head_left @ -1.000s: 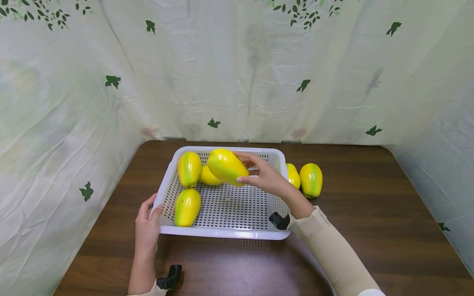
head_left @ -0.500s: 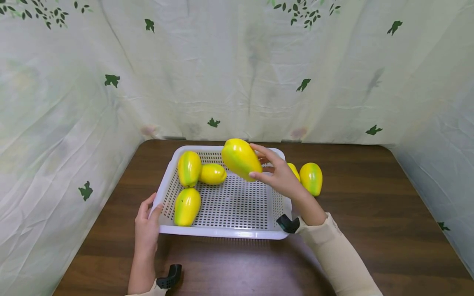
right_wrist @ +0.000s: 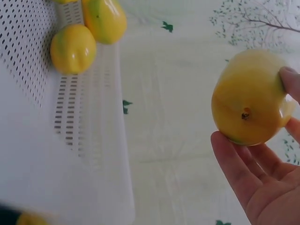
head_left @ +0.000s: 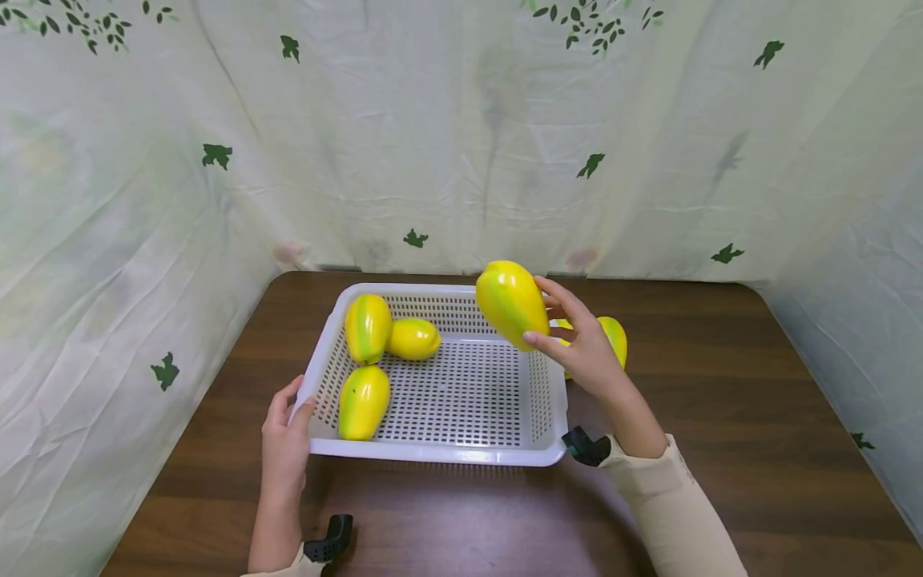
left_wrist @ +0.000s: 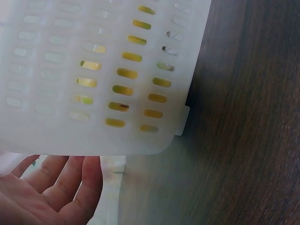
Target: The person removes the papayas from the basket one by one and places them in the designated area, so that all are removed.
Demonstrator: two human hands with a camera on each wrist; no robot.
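Right hand [head_left: 587,353] gripping a yellow-green papaya [head_left: 510,304] in the air, above the basket's [head_left: 433,453] far right corner, about 1 o'clock from basket centre. Fingers [head_left: 558,298] curling round the fruit's right side, thumb [head_left: 542,343] pressing its lower end; fruit sitting to the left of the palm, tilting, narrow end up. In the right wrist view, papaya's stem end [right_wrist: 248,111] facing the camera, thumb [right_wrist: 232,161] wrapping beneath, fingertips showing at its right edge.

Left hand [head_left: 285,437] holding the white perforated basket at its near left corner, about 8 o'clock; thumb hooking over the rim, fingers going under the side. In the left wrist view, fingers [left_wrist: 70,180] lying fairly straight under the basket's underside [left_wrist: 93,70].

Lying inside the basket: three papayas, two [head_left: 368,328] [head_left: 413,338] touching at 10 to 11 o'clock, one [head_left: 364,402] at 8 o'clock near the left hand. Resting on the brown table [head_left: 721,385] just outside the basket's right wall, at 2 o'clock: more papaya [head_left: 614,336], partly hidden behind the right hand.
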